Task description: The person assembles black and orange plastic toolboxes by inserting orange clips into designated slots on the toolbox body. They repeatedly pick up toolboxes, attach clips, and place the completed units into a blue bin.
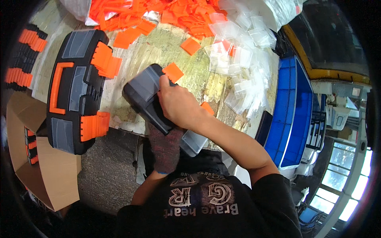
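A black plastic toolbox lid [143, 86] with clear compartment covers lies tilted before me. Bare, my right hand [178, 102] grips its right side, thumb beside an orange plastic latch [173, 72] at the edge. My left hand [165, 145], in a dark knit glove, is under the lid's near end and holds it from below; its fingers are partly hidden. A second orange latch [207, 108] shows behind my right wrist, and a clear cover [193, 142] at the lid's near end. On the left stands a black toolbox lid [79, 92] with an orange handle [59, 88] and orange latches [102, 61].
Orange latches [184, 17] are heaped at the worn table's back, beside a pile of clear plastic covers [247, 59]. A blue crate [281, 119] stands right. An open cardboard box [59, 175] is at lower left, below stacked black and orange parts [26, 56].
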The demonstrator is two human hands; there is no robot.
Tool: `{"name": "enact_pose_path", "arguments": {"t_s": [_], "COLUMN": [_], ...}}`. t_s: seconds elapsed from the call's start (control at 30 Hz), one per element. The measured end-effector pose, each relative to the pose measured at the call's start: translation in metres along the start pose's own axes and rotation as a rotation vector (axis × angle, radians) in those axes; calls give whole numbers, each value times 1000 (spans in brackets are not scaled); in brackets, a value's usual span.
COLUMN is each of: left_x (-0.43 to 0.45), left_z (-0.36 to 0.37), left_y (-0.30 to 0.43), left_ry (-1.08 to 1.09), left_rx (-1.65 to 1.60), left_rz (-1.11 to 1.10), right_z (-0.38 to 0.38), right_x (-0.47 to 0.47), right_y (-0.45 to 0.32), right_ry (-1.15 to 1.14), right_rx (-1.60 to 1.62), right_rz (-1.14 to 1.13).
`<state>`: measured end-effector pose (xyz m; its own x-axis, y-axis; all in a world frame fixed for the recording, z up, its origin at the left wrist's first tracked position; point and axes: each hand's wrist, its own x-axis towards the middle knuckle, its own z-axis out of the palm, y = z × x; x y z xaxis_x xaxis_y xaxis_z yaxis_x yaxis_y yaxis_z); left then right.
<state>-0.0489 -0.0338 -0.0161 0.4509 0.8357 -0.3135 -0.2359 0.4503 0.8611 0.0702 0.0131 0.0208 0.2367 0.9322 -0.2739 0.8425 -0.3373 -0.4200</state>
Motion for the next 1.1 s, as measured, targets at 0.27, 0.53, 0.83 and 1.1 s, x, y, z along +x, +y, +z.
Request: {"name": "enact_pose_path", "arguments": {"t_s": [0.27,0.53,0.83,1.1], "left_x": [5,1,4,6], "left_z": [-11,-27,-2,18], "left_y": [-24,-17,-9,13], "left_ry": [-9,-186,-14,-152], "left_rx": [33,-271,55,313], "left_rz": [126,33,51,55], "right_z": [16,27,3,-101], "right_x": [-13,-68,-136,-119], "right_y": [-6,-13,81,168], "right_ry": [113,385,663,972], "right_rx": [10,199,474,189], "right_rz": [-41,-209,-78,300]}}
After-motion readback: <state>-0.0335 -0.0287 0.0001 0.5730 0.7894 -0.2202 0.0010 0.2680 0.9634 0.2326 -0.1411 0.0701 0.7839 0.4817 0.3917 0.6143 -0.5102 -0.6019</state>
